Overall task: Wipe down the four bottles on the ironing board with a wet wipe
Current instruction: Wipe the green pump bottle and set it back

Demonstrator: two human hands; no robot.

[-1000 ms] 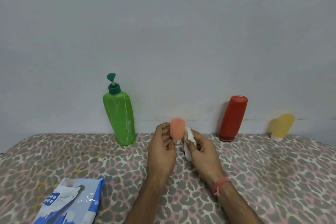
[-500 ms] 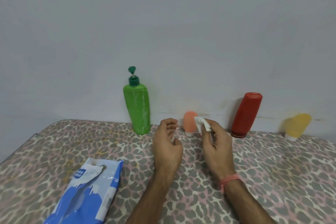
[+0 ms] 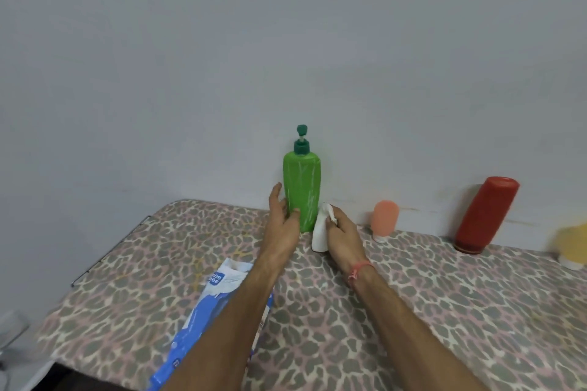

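— Both our hands have left the small peach bottle (image 3: 384, 218), now standing by the wall. Left hand (image 3: 283, 221)?
— Fingers spread, thumb against the tall green plastic pump bottle (image 3: 302, 193) on the leopard-print ironing board (image 3: 444, 301).
— Right hand (image 3: 341, 233)?
— Pinching the white wet wipe (image 3: 320, 232), just beside that bottle.

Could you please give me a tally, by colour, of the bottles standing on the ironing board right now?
Green: 1, the pump bottle
Peach: 1, the small bottle
Red: 1, the tall bottle
Yellow: 1, the bottle cut off at the frame's right edge
Total: 4
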